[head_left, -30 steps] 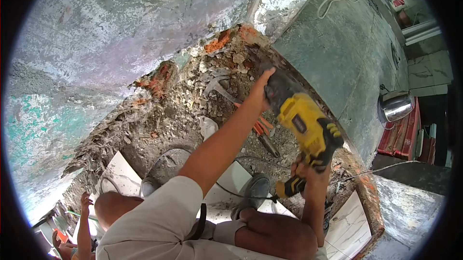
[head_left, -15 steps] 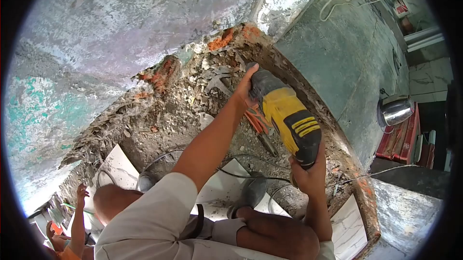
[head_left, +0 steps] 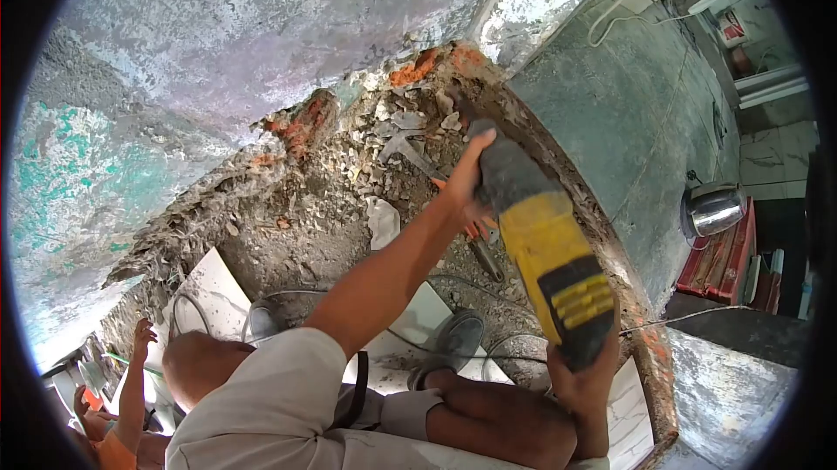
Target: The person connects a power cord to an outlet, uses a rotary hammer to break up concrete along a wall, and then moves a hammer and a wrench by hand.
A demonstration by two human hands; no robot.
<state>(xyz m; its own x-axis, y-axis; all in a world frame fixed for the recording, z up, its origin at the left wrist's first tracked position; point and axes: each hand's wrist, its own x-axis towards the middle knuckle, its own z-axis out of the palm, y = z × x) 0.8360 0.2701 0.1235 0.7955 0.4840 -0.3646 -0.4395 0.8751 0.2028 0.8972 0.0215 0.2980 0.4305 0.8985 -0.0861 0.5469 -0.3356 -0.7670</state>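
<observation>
A yellow and black rotary hammer drill (head_left: 545, 230) is held between both hands, its bit end pointing up toward the broken base of the wall. My left hand (head_left: 473, 175) grips the front collar of the drill. At the rear, my right hand (head_left: 586, 376) is wrapped around the handle; its fingers are partly hidden by the housing. The dark bit (head_left: 462, 105) reaches the rubble near the corner, though whether it touches cannot be made out. Behind my left forearm lies a hammer (head_left: 403, 149) with an orange and dark handle on the rubble.
Rubble (head_left: 305, 243) fills the strip along the peeling wall (head_left: 218, 60). White tiles (head_left: 214, 296) and a black cable (head_left: 453, 352) lie around my feet. A green-grey floor slab (head_left: 602, 112) borders the right, with a metal kettle (head_left: 717, 207). Another person's hand (head_left: 144, 339) shows at lower left.
The drill has shifted right and down in view and looks larger, with both hands staying on it. More of the hammer shows. The other person's hand has dropped slightly.
</observation>
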